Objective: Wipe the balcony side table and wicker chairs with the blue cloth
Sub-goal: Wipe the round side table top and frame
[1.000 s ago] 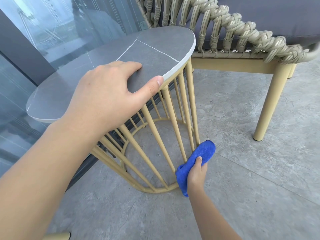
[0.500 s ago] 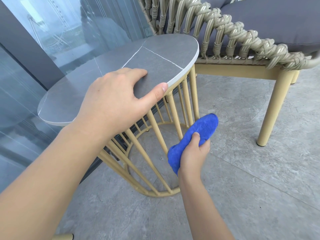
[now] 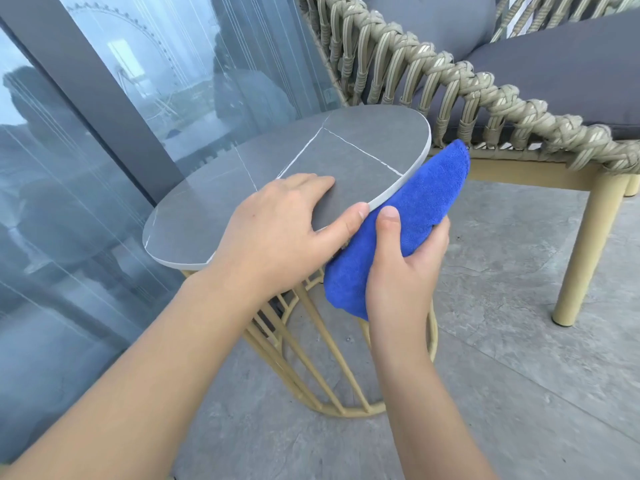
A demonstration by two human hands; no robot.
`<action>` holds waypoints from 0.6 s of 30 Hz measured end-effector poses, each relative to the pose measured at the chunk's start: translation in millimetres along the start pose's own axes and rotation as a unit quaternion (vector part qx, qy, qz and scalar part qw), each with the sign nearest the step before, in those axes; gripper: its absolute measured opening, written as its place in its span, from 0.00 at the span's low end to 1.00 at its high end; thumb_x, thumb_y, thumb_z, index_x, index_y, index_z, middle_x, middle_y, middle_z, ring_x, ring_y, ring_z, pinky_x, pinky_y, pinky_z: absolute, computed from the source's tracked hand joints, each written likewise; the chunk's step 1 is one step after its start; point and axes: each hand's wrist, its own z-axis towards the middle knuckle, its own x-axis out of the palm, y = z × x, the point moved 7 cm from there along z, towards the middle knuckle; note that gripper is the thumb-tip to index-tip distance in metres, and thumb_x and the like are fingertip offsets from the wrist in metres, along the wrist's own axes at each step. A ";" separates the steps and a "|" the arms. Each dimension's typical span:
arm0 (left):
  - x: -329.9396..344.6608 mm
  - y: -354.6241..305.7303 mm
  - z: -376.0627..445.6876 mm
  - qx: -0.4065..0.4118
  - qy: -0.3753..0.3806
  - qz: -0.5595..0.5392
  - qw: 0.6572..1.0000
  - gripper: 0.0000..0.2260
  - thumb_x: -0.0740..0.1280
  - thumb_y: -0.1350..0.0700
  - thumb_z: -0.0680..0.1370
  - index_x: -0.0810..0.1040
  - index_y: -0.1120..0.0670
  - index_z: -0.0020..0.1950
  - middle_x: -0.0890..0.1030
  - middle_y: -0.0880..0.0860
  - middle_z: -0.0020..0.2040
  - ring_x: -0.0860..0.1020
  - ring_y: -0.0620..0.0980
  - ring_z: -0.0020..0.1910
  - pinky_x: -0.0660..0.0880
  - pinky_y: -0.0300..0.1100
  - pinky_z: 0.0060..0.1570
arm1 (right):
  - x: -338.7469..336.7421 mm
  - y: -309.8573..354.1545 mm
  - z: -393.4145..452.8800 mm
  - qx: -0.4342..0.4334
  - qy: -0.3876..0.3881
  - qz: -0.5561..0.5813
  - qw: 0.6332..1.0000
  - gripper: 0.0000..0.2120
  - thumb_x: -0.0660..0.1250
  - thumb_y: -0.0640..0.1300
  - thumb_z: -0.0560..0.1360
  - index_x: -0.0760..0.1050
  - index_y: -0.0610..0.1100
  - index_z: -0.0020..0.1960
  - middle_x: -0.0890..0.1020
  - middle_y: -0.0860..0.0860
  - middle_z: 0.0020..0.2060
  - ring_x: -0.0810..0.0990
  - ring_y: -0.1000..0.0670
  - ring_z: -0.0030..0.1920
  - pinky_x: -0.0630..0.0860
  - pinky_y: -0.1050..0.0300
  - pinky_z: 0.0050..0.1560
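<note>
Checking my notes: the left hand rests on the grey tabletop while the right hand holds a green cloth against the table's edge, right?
Not quite: the head view shows a blue cloth, not green. The left hand does rest on the grey tabletop, and the right hand holds the cloth at its edge.

High-rise residential balcony. Glass balustrade panels [image 3: 114, 140] with a dark metal post [image 3: 93, 95] are seen at left and upper left; a Ferris wheel [image 3: 138, 64] and hazy cityscape are visible through them. Outdoor furniture is placed on grey stone-look floor tiles [image 3: 519, 358]: a woven wicker chair [image 3: 433, 84] with a grey cushion [image 3: 571, 67] at upper right, a round stone-top side table [image 3: 311, 157] at centre.
</note>
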 end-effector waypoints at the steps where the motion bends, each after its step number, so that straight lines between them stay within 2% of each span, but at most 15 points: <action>1: -0.3 0.7 -1.4 0.009 0.004 -0.002 1.000 0.36 0.49 0.26 0.74 0.77 0.49 0.67 0.79 0.44 0.64 0.74 0.46 0.65 0.70 0.43 0.58 | -4.4 -3.8 -3.8 -0.007 0.002 -0.006 1.000 0.31 0.67 0.61 0.74 0.69 0.53 0.74 0.75 0.53 0.69 0.74 0.50 0.71 0.72 0.41 0.71; 4: -3.0 9.9 -9.8 0.038 0.005 -0.006 0.999 0.33 0.56 0.29 0.76 0.74 0.46 0.74 0.75 0.42 0.72 0.70 0.43 0.71 0.67 0.40 0.63 | -10.6 -13.8 -18.3 -0.017 -0.007 -0.028 0.999 0.32 0.67 0.61 0.75 0.67 0.52 0.76 0.72 0.53 0.72 0.71 0.48 0.73 0.69 0.40 0.73; 7: -4.7 29.0 -23.9 0.060 -0.018 -0.003 0.998 0.33 0.59 0.30 0.75 0.76 0.48 0.73 0.76 0.45 0.72 0.71 0.45 0.71 0.71 0.45 0.67 | -12.3 -20.5 -34.9 -0.023 -0.020 -0.030 0.999 0.33 0.66 0.60 0.76 0.64 0.51 0.78 0.69 0.52 0.74 0.68 0.48 0.76 0.66 0.38 0.74; 11: -7.0 69.0 -44.6 0.041 -0.053 0.003 0.998 0.34 0.62 0.30 0.75 0.77 0.50 0.72 0.77 0.47 0.72 0.73 0.47 0.71 0.67 0.40 0.68 | -5.8 -21.9 -58.9 -0.036 -0.012 -0.037 0.999 0.31 0.67 0.52 0.78 0.65 0.47 0.79 0.67 0.48 0.76 0.66 0.47 0.77 0.64 0.39 0.76; 15: -6.4 102.4 -60.5 -0.006 -0.076 0.028 0.997 0.40 0.57 0.24 0.74 0.77 0.51 0.74 0.76 0.51 0.74 0.73 0.51 0.74 0.68 0.47 0.72 | 0.4 -24.9 -71.1 -0.034 -0.015 -0.033 0.999 0.29 0.65 0.50 0.80 0.64 0.47 0.79 0.66 0.50 0.76 0.64 0.50 0.78 0.64 0.39 0.76; 18: -5.6 100.1 -61.0 0.007 -0.093 0.054 0.994 0.43 0.49 0.23 0.77 0.77 0.54 0.73 0.78 0.54 0.72 0.75 0.54 0.72 0.69 0.49 0.71 | 2.8 -24.2 -65.8 -0.025 -0.021 -0.039 0.999 0.29 0.64 0.52 0.80 0.64 0.48 0.79 0.66 0.52 0.75 0.64 0.52 0.77 0.65 0.39 0.75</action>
